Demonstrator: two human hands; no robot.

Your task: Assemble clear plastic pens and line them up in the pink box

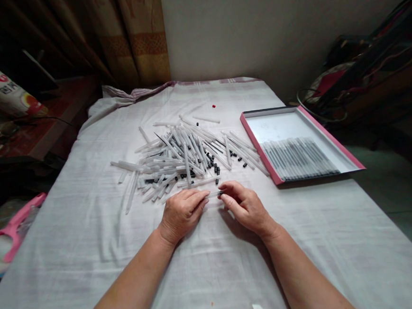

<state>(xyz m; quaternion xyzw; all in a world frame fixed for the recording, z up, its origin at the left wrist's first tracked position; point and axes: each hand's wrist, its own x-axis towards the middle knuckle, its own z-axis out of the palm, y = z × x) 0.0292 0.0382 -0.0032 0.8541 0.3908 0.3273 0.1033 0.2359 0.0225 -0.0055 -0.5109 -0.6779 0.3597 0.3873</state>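
"Where's the pen (214, 194)?"
"Left of the pink-edged box (333, 140), between both hands. Left hand (184, 211): fingers pinching its clear barrel."
"Right hand (245, 208)?"
"Fingers pinching the dark end, nearer the box."
"Elsewhere?"
"Clear tubes (187, 160), black caps (216, 170) heaped left of the box; row of pens (299, 159) inside it."

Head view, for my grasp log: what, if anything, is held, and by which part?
A slim translucent tube: the left hand grips its length, partly hiding it, while the right hand pinches its dark end.
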